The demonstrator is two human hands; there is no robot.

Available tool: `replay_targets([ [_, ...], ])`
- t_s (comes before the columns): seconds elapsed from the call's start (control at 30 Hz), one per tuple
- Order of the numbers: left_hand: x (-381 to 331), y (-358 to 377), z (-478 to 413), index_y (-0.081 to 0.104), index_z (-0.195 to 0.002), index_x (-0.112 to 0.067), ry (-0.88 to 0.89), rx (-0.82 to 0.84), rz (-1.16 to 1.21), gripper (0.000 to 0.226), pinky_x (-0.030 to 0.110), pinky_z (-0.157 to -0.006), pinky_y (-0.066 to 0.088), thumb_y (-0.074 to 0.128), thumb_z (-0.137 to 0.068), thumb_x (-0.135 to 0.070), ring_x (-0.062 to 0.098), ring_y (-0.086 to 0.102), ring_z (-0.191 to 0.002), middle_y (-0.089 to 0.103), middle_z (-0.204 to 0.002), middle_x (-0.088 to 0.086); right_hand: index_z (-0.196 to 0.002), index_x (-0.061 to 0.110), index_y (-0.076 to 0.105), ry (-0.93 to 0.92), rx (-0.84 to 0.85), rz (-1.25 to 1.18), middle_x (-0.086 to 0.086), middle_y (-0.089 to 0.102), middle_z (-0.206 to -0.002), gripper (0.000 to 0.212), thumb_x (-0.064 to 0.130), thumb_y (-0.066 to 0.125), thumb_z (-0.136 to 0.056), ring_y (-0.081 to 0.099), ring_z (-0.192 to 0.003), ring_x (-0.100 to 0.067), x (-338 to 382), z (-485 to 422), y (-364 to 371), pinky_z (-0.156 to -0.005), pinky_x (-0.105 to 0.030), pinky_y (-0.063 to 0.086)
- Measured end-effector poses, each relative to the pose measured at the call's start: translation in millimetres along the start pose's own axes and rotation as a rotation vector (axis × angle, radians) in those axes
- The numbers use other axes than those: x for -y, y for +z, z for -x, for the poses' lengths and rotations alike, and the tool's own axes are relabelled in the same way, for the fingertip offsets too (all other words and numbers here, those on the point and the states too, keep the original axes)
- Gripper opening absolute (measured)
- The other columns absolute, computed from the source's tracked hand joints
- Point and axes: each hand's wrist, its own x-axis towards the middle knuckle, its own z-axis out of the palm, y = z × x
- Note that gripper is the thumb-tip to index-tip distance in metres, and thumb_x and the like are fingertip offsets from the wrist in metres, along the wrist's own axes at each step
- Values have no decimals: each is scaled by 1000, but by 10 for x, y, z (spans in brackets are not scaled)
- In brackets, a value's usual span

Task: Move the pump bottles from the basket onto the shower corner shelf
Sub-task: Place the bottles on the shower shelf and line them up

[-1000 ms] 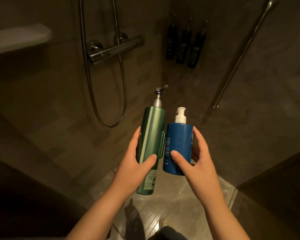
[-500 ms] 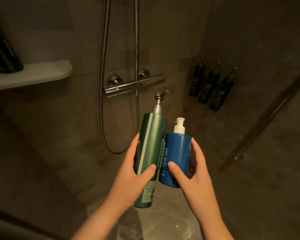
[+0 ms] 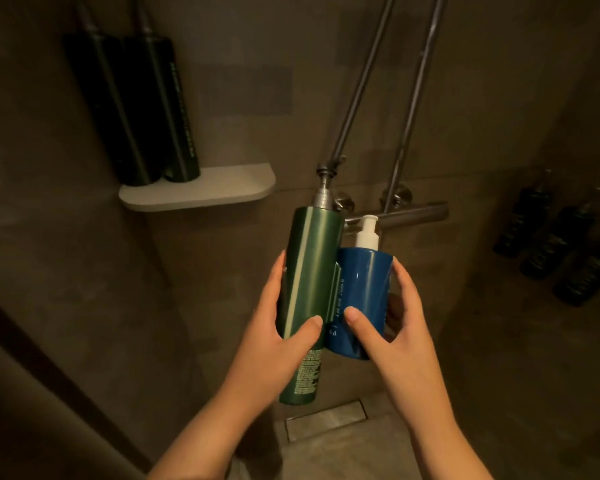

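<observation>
Shower stall, tiled walls; shelf (image 3: 222, 194) in the corner at upper left, two dark bottles (image 3: 132, 109) standing on it.
Tall green bottle (image 3: 309, 271) gripped by fingers of left hand (image 3: 274, 348); short blue bottle (image 3: 364, 292) gripped by fingers of right hand (image 3: 406, 341). Both upright, touching side by side, in the air below and right of the shelf, before the mixer bar (image 3: 413, 213).

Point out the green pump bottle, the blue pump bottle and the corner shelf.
green pump bottle (image 3: 312, 254): head view, on its upper body.
blue pump bottle (image 3: 364, 282): head view, on its blue body.
corner shelf (image 3: 229, 185): head view, on its bare top surface.
</observation>
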Motion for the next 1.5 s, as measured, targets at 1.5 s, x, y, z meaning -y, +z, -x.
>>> replay_targets([
  [1.5, -169, -763, -2199, 7, -135, -65, 289, -676, -363, 91, 2, -72, 42, 66, -72, -38, -20, 39, -115, 31, -124, -48, -127, 74, 13, -342, 448, -279, 58, 33, -115, 93, 16, 68, -80, 39, -104, 32, 110, -2890, 1401, -89, -18, 36],
])
